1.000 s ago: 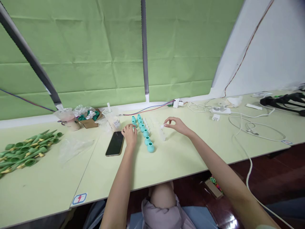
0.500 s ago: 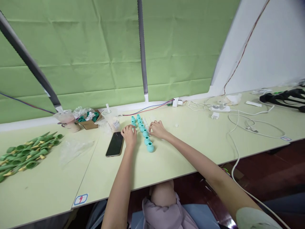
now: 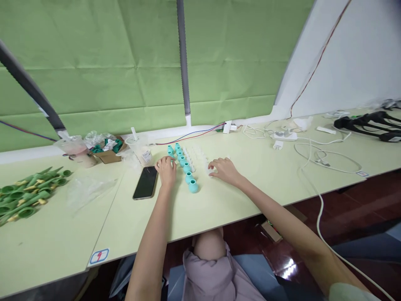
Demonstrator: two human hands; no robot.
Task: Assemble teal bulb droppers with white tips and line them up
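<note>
Worktop (image 3: 216, 209) carries the lot. Your right hand (image 3: 226, 170) is low at the near right of the whitish pieces (image 3: 199, 154), fingers bent; can't tell if that grip holds one. Your left hand (image 3: 166, 171) curls by the shorter row's near end; can't tell its grip either. Phone (image 3: 145, 183) lies just left of it. Teal pots (image 3: 193, 186) stand in two rows between your hands.

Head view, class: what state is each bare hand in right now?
Left hand: curled beside small round turquoise pots; grip cannot be told.
Right hand: half-curled beside small translucent whitish pieces; grip cannot be told.
</note>
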